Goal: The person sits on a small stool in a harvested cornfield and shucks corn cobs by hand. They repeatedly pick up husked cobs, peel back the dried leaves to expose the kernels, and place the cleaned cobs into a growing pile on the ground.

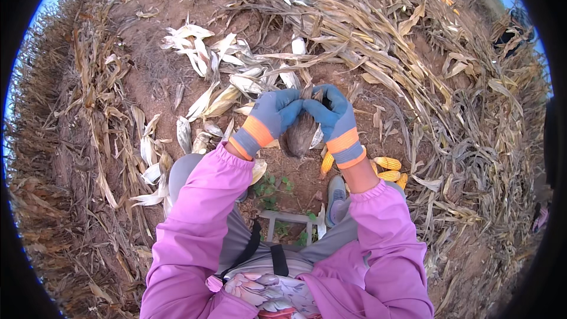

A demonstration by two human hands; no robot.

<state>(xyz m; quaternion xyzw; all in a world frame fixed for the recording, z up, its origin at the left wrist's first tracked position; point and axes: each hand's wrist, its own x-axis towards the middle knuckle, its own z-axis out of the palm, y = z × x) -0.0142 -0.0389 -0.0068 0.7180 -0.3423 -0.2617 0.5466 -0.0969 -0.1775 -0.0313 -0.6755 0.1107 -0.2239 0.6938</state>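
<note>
Both my hands wear blue-grey work gloves with orange cuffs and meet over an ear of corn in a brown, dry husk (299, 135). My left hand (280, 113) pinches the top of the husk from the left. From the right, my right hand (328, 108) grips the same top, its thumb and fingertips close to those of the left. The ear hangs down below my fingers, its kernels hidden by the husk. Bare yellow corn cobs (388, 169) lie beside my right wrist, and another yellow cob (327, 164) shows just left of that cuff.
Pale husks (246, 83) lie on the reddish soil ahead. Dry corn stalks (376, 44) stretch across the upper right, with more stalks (102, 141) at left. Between my legs is a grey stool-like frame (290, 217), near my shoe (336, 197). A dark, partly cut-off shape stands at the far right rim.
</note>
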